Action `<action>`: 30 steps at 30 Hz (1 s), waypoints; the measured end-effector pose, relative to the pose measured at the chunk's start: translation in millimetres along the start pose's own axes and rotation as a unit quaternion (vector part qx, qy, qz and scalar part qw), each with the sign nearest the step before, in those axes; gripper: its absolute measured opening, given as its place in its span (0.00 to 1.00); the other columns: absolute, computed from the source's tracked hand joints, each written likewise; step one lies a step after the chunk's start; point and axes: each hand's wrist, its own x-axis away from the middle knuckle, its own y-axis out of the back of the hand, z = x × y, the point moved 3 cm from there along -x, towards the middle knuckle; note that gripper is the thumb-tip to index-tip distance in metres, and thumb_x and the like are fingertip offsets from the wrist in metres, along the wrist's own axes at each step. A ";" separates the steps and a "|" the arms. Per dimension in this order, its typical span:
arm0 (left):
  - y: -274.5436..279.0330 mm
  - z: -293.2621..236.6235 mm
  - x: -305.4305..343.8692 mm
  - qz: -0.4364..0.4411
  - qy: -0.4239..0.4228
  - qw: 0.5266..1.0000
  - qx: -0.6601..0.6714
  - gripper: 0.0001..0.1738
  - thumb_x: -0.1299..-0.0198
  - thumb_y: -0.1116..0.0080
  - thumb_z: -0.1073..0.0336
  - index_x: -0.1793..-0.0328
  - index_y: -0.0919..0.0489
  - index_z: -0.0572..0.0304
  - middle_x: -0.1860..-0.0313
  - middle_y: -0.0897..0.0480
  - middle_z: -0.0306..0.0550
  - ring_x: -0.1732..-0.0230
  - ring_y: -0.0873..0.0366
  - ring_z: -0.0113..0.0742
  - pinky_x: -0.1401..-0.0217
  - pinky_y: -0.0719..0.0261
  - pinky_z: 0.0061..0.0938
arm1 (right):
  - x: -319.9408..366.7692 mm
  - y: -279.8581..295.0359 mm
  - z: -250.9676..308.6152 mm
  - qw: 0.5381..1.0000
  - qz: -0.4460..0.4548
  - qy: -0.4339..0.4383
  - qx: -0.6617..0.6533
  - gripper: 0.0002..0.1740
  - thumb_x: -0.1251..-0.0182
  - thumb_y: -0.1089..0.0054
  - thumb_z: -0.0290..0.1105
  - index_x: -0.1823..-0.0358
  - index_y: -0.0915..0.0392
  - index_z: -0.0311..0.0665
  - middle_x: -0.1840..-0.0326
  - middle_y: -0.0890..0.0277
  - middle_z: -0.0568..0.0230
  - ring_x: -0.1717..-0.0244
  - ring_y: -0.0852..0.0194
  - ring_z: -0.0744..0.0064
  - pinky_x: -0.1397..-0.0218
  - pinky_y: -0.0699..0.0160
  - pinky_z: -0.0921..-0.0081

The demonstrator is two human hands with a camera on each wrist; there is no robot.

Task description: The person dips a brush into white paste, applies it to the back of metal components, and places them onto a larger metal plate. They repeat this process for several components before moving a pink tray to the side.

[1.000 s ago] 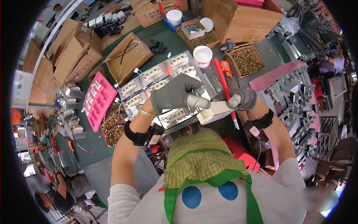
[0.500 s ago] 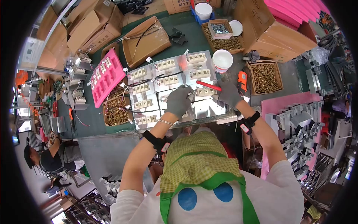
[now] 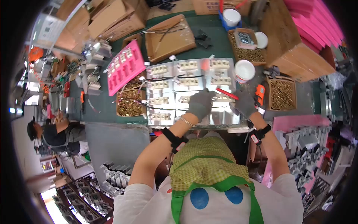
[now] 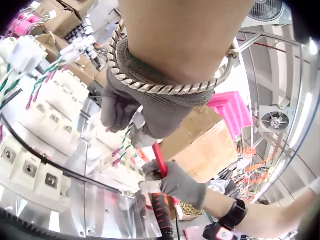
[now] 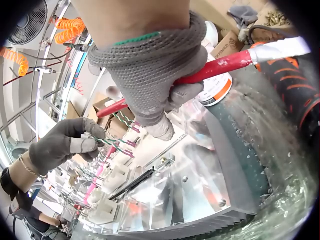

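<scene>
My gloved left hand [image 3: 201, 103] is over the shiny metal plates [image 3: 186, 96], beside a white terminal block [image 3: 223, 98] near their right end. Its thumb and fingers pinch a small white connector [image 5: 88, 136] with twisted green-and-white wires [image 5: 112, 144] ending in purple sleeves. In my gloved right hand [image 3: 245, 104] is a red stick [image 3: 227, 93] with a whitish end, gripped so it points left across the block. That hand's fingertips are close over the same terminal block in the right wrist view. Several more white terminal blocks stand in rows on the plates.
An orange-and-black power tool [image 3: 260, 95] lies right of my right hand, beside a box of brass screws [image 3: 281, 94]. A white tub [image 3: 245, 71] stands behind. Left of the plates are a pink tray [image 3: 126, 68] and another box of brass parts [image 3: 129, 102].
A second ago both hands held a whitish block up near my body; it has left them and they have lowered to the plates. Over the last half second the hands barely moved; the head view shifted.
</scene>
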 end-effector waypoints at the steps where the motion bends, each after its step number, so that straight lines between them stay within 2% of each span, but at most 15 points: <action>1: 5.7 -1.3 4.6 -0.004 -0.010 1.000 -0.006 0.20 0.52 0.45 0.59 0.51 0.27 0.49 0.56 0.26 0.49 0.57 0.25 0.48 0.56 0.26 0.38 | -1.3 -4.5 -1.5 1.000 -0.006 0.016 0.010 0.24 0.59 0.38 0.38 0.56 0.29 0.43 0.66 0.26 0.54 0.62 0.26 0.52 0.58 0.27 0.60; 5: 87.9 12.1 23.2 -0.040 -0.006 0.998 0.053 0.27 0.55 0.40 0.55 0.47 0.30 0.53 0.57 0.26 0.48 0.58 0.24 0.44 0.56 0.26 0.35 | 17.3 37.5 28.9 0.998 -0.049 0.007 -0.037 0.27 0.59 0.35 0.38 0.52 0.28 0.42 0.60 0.27 0.54 0.59 0.27 0.52 0.58 0.27 0.62; 7: 135.4 69.0 21.8 -0.200 -0.045 0.972 0.113 0.19 0.51 0.40 0.58 0.56 0.25 0.60 0.64 0.22 0.47 0.65 0.22 0.35 0.59 0.25 0.27 | 28.7 51.8 29.7 0.996 -0.090 -0.015 0.005 0.25 0.57 0.35 0.35 0.53 0.28 0.41 0.59 0.28 0.54 0.58 0.28 0.52 0.58 0.29 0.64; 14: 213.1 352.0 -54.5 -0.258 0.314 0.914 -0.010 0.23 0.51 0.46 0.51 0.55 0.23 0.60 0.58 0.21 0.56 0.55 0.23 0.48 0.54 0.27 0.36 | 68.3 114.4 75.8 0.958 -0.190 -0.112 -0.184 0.19 0.52 0.44 0.22 0.54 0.30 0.31 0.71 0.35 0.67 0.72 0.38 0.78 0.69 0.36 0.80; 17: 205.7 430.0 -105.4 -0.255 0.475 0.835 0.113 0.27 0.49 0.49 0.49 0.52 0.25 0.64 0.53 0.24 0.60 0.50 0.26 0.49 0.50 0.29 0.39 | 86.7 108.0 78.6 0.940 -0.262 -0.130 -0.178 0.16 0.52 0.43 0.22 0.59 0.30 0.31 0.73 0.36 0.70 0.76 0.42 0.81 0.74 0.40 0.82; 18: 186.1 476.6 -132.1 -0.236 0.475 0.815 0.232 0.31 0.48 0.51 0.46 0.48 0.27 0.68 0.50 0.26 0.64 0.45 0.29 0.49 0.48 0.30 0.40 | 89.9 105.2 81.4 0.937 -0.266 -0.150 -0.172 0.15 0.52 0.43 0.23 0.60 0.30 0.31 0.74 0.37 0.70 0.76 0.43 0.80 0.73 0.40 0.81; 20: 175.5 508.1 -154.1 -0.332 0.478 0.797 0.162 0.27 0.48 0.50 0.45 0.61 0.24 0.67 0.64 0.22 0.57 0.65 0.24 0.46 0.62 0.26 0.36 | 99.4 104.6 89.5 0.926 -0.276 -0.201 -0.158 0.14 0.53 0.41 0.25 0.63 0.30 0.32 0.76 0.38 0.69 0.77 0.43 0.77 0.73 0.40 0.79; 21: 167.4 519.5 -164.3 -0.326 0.449 0.778 0.295 0.24 0.47 0.51 0.46 0.64 0.23 0.64 0.69 0.21 0.54 0.70 0.23 0.44 0.68 0.25 0.34 | 99.8 105.2 95.4 0.937 -0.258 -0.201 -0.121 0.14 0.54 0.40 0.27 0.64 0.30 0.32 0.76 0.38 0.68 0.77 0.43 0.76 0.73 0.41 0.77; 22: 161.7 527.3 -173.5 -0.314 0.428 0.736 0.419 0.22 0.45 0.52 0.48 0.68 0.23 0.61 0.73 0.21 0.51 0.75 0.22 0.41 0.73 0.25 0.33 | 102.6 105.7 103.1 0.943 -0.245 -0.210 -0.086 0.14 0.55 0.40 0.28 0.65 0.31 0.33 0.77 0.39 0.66 0.78 0.43 0.74 0.73 0.41 0.76; 23: 160.0 524.3 -177.2 -0.210 0.353 0.616 0.672 0.18 0.43 0.54 0.51 0.69 0.24 0.57 0.75 0.22 0.48 0.75 0.22 0.39 0.77 0.26 0.32 | 108.3 107.7 111.2 0.944 -0.235 -0.226 -0.051 0.15 0.55 0.39 0.29 0.66 0.31 0.33 0.77 0.39 0.65 0.78 0.43 0.72 0.73 0.41 0.74; 24: 176.3 493.2 -167.9 -0.220 0.293 0.620 0.694 0.14 0.41 0.55 0.55 0.77 0.30 0.50 0.85 0.30 0.38 0.88 0.34 0.29 0.88 0.36 0.25 | 106.7 111.8 125.7 0.943 -0.219 -0.246 -0.051 0.16 0.56 0.38 0.33 0.67 0.31 0.33 0.77 0.40 0.61 0.78 0.42 0.66 0.74 0.42 0.70; 26: 160.5 531.3 -179.7 -0.138 0.235 0.703 0.657 0.11 0.41 0.56 0.60 0.73 0.28 0.51 0.80 0.27 0.37 0.80 0.29 0.29 0.77 0.28 0.23 | 112.4 105.3 122.6 0.947 -0.244 -0.209 -0.017 0.20 0.55 0.40 0.37 0.65 0.31 0.31 0.77 0.41 0.56 0.76 0.42 0.57 0.73 0.41 0.67; 28: 161.5 501.6 -156.5 -0.255 0.238 0.691 0.634 0.10 0.39 0.57 0.62 0.70 0.27 0.52 0.78 0.26 0.37 0.76 0.28 0.28 0.72 0.25 0.23 | 112.8 107.1 133.1 0.948 -0.222 -0.225 -0.049 0.22 0.54 0.42 0.32 0.55 0.29 0.32 0.72 0.36 0.52 0.72 0.37 0.53 0.68 0.36 0.67; 29: 161.2 502.9 -150.7 -0.285 0.209 0.702 0.619 0.09 0.39 0.56 0.63 0.68 0.26 0.53 0.77 0.26 0.37 0.75 0.28 0.27 0.72 0.26 0.23 | 107.2 110.2 142.2 0.951 -0.261 -0.165 -0.004 0.17 0.53 0.42 0.30 0.61 0.31 0.33 0.74 0.37 0.63 0.76 0.40 0.70 0.72 0.38 0.74; 30: 156.1 497.9 -146.8 -0.314 0.194 0.680 0.634 0.08 0.39 0.54 0.61 0.66 0.26 0.53 0.77 0.26 0.37 0.75 0.28 0.26 0.71 0.25 0.23 | 104.4 112.6 152.6 0.947 -0.263 -0.183 -0.031 0.20 0.56 0.42 0.29 0.58 0.31 0.32 0.72 0.35 0.57 0.73 0.36 0.62 0.69 0.35 0.72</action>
